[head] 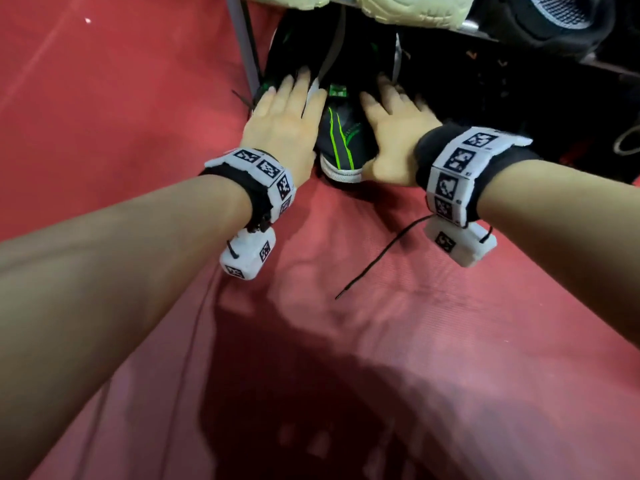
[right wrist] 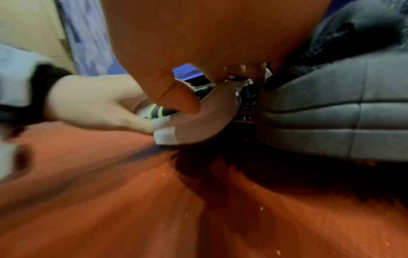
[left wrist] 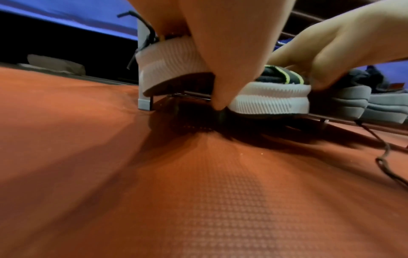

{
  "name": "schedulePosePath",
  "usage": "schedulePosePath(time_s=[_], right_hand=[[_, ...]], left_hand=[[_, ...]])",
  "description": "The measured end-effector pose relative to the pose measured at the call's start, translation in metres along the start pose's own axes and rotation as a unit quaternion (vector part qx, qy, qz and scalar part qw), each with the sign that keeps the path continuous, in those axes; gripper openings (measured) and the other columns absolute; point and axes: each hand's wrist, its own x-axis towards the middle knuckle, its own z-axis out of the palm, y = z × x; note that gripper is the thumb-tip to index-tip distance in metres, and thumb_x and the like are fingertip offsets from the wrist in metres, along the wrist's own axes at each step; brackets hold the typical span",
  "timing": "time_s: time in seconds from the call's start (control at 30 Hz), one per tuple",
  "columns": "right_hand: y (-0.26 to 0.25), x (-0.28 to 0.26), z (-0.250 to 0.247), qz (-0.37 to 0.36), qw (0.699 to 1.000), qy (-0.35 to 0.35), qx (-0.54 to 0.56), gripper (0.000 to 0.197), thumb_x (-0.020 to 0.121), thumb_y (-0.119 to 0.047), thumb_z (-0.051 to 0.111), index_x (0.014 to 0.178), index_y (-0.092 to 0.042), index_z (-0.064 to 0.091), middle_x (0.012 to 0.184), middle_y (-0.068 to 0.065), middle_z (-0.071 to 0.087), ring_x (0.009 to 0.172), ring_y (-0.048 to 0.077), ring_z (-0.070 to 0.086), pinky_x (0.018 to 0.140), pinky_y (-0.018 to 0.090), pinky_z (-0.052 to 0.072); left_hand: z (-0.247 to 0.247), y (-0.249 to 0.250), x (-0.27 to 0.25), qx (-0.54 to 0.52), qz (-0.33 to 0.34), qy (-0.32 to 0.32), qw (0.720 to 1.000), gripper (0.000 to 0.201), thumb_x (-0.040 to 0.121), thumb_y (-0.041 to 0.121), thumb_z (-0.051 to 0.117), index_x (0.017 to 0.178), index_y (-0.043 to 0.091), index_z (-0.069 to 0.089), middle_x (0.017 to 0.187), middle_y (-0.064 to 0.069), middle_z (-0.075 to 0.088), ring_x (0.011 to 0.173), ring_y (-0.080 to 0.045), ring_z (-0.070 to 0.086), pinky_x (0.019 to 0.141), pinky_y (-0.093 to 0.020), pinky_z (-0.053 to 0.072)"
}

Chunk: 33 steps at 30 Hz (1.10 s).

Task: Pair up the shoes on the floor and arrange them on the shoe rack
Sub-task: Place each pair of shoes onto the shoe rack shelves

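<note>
gripping the left shoe (left wrist: 167, 66), the left hand (head: 277, 123) is by the rack leg (head: 244, 46). the right hand (head: 391, 133) grips the striped shoe (head: 341, 143), just beside a grey shoe (right wrist: 320, 113).

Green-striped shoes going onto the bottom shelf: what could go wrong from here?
1. The loose lace trails on the mat; it could snag under the shelf rail or stay hanging out.
2. The left shoe, held by the left hand, is tilted beside the rack leg and may jam there.
3. The right shoe, in the right hand, sits close to the grey shoe and could shove it.
</note>
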Motion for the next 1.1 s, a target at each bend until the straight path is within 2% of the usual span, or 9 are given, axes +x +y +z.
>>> schedulePosePath(time_s=[0.1, 0.17, 0.33, 0.43, 0.53, 0.7, 0.83, 0.97, 1.1], right_hand=[[-0.007, -0.010, 0.015, -0.070, 0.992, 0.025, -0.100, 0.121, 0.059, -0.059, 0.070, 0.154, -0.016, 0.009, 0.161, 0.018, 0.003, 0.145, 0.043, 0.008, 0.117, 0.059, 0.008], [-0.014, -0.007, 0.021, -0.057, 0.991, 0.036, -0.114, 0.119, 0.064, -0.063, 0.069, 0.154, -0.014, 0.009, 0.161, 0.018, 0.003, 0.146, 0.045, 0.005, 0.116, 0.061, 0.007], [-0.016, -0.005, 0.023, -0.040, 0.994, 0.034, -0.098, 0.098, 0.074, -0.044, 0.069, 0.150, -0.006, 0.020, 0.158, 0.021, 0.014, 0.141, 0.053, 0.009, 0.112, 0.065, 0.014], [-0.009, -0.012, 0.016, -0.040, 0.996, 0.043, -0.072, 0.089, 0.076, -0.033, 0.067, 0.148, -0.005, 0.024, 0.157, 0.022, 0.017, 0.138, 0.053, 0.017, 0.109, 0.063, 0.021], [-0.005, -0.018, 0.009, -0.031, 0.997, 0.052, -0.046, 0.084, 0.078, -0.029, 0.065, 0.148, -0.005, 0.025, 0.157, 0.021, 0.018, 0.138, 0.054, 0.017, 0.110, 0.063, 0.022], [0.001, -0.014, 0.001, 0.004, 0.998, 0.069, 0.000, 0.080, 0.079, -0.025, 0.061, 0.148, -0.005, 0.026, 0.156, 0.021, 0.018, 0.135, 0.052, 0.023, 0.112, 0.053, 0.027], [0.007, -0.009, 0.010, -0.032, 0.999, 0.039, -0.017, 0.078, 0.078, -0.018, 0.060, 0.148, -0.008, 0.028, 0.157, 0.024, 0.014, 0.135, 0.058, 0.017, 0.115, 0.053, 0.020], [0.007, -0.009, 0.015, -0.058, 0.997, 0.042, -0.025, 0.072, 0.078, -0.017, 0.060, 0.145, -0.008, 0.035, 0.158, 0.023, 0.012, 0.136, 0.062, 0.008, 0.117, 0.053, 0.009], [-0.004, -0.003, 0.017, -0.052, 0.998, 0.031, -0.021, 0.067, 0.079, -0.015, 0.059, 0.143, -0.011, 0.038, 0.160, 0.019, 0.011, 0.138, 0.060, 0.004, 0.117, 0.052, 0.010]], left_hand=[[0.002, 0.003, 0.003, -0.017, -0.009, 0.011, 1.000, 0.071, 0.084, 0.018, 0.052, 0.149, 0.005, 0.027, 0.155, -0.018, 0.028, 0.142, -0.032, 0.029, 0.118, -0.042, 0.020], [0.003, 0.007, 0.003, -0.030, -0.022, 0.007, 0.999, 0.074, 0.084, 0.012, 0.050, 0.151, 0.003, 0.021, 0.156, -0.017, 0.026, 0.144, -0.031, 0.025, 0.120, -0.043, 0.015], [0.005, 0.016, 0.007, -0.044, -0.075, -0.008, 0.996, 0.081, 0.083, 0.003, 0.049, 0.153, 0.002, 0.010, 0.159, -0.015, 0.018, 0.148, -0.029, 0.015, 0.121, -0.048, 0.008], [0.000, 0.026, 0.013, -0.072, -0.134, -0.003, 0.988, 0.083, 0.082, 0.000, 0.050, 0.154, 0.006, 0.010, 0.161, -0.011, 0.014, 0.149, -0.026, 0.012, 0.121, -0.049, 0.009], [-0.001, 0.036, 0.019, -0.081, -0.160, 0.012, 0.984, 0.077, 0.084, 0.002, 0.046, 0.153, 0.007, 0.013, 0.161, -0.011, 0.014, 0.149, -0.026, 0.013, 0.120, -0.049, 0.008], [0.005, 0.040, 0.022, -0.051, -0.120, 0.002, 0.991, 0.068, 0.090, 0.009, 0.043, 0.152, 0.004, 0.016, 0.160, -0.013, 0.019, 0.149, -0.027, 0.015, 0.121, -0.049, 0.004], [0.003, 0.040, 0.018, -0.063, -0.091, -0.023, 0.994, 0.084, 0.077, 0.009, 0.055, 0.151, 0.003, 0.017, 0.159, -0.012, 0.020, 0.149, -0.028, 0.011, 0.121, -0.048, 0.002], [0.004, 0.032, 0.005, -0.049, -0.118, 0.025, 0.992, 0.084, 0.074, 0.024, 0.060, 0.149, 0.008, 0.027, 0.159, -0.014, 0.018, 0.149, -0.032, 0.008, 0.117, -0.059, 0.002], [0.009, 0.018, 0.000, -0.054, -0.086, -0.001, 0.995, 0.087, 0.083, 0.049, 0.060, 0.150, 0.008, 0.025, 0.160, -0.016, 0.016, 0.150, -0.032, 0.006, 0.118, -0.055, 0.006]])
